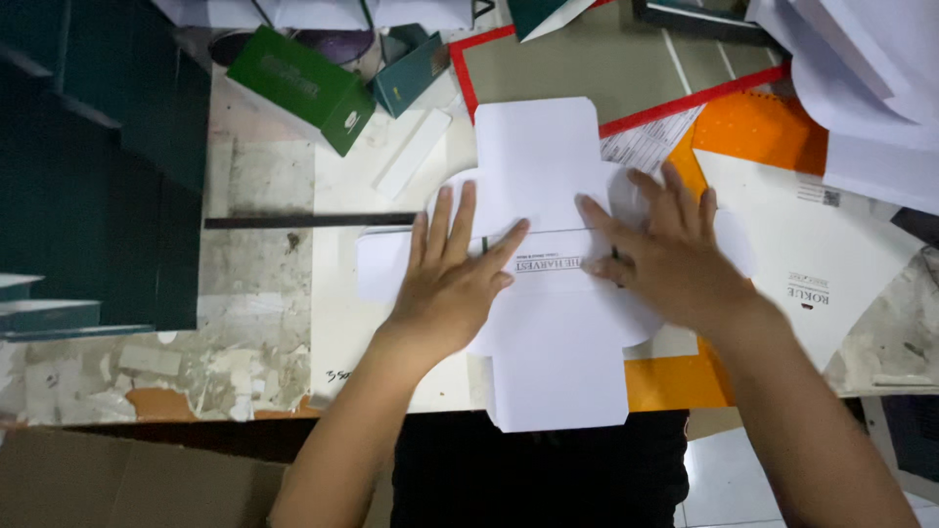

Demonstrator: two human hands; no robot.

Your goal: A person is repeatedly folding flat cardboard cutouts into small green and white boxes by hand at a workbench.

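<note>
A flat white box blank [548, 293] is laid on the table [264, 284], near its front edge, and serves as the landmark here. Its shape is that of a cross, with one flap pointing away from the person and one toward them, and rounded tabs at the sides. A printed band is seen across its middle.

The left hand [450, 284] is pressed palm down on the blank's left part, with the fingers spread and the thumb stretched toward the printed band. The right hand [665, 259] is laid flat on the blank's right part, fingers spread, with the thumb pointed toward the middle. Nothing is pinched or gripped by either hand; the blank is only held down.

Left of the blank, a thin dark ruler [308, 221] is laid across the table, its end just beside the blank. Beyond the blank to the left, a green box [303, 88] is seen tilted, with a smaller teal box [411, 73] beside it and a white strip [413, 154] between them and the blank. Behind the blank, a red-edged mat [597, 59] is spread. Right of the blank, an orange sheet [758, 127] is partly covered by white card sheets [812, 254]. Far left of the blank, dark green boxes [98, 166] are stacked.
</note>
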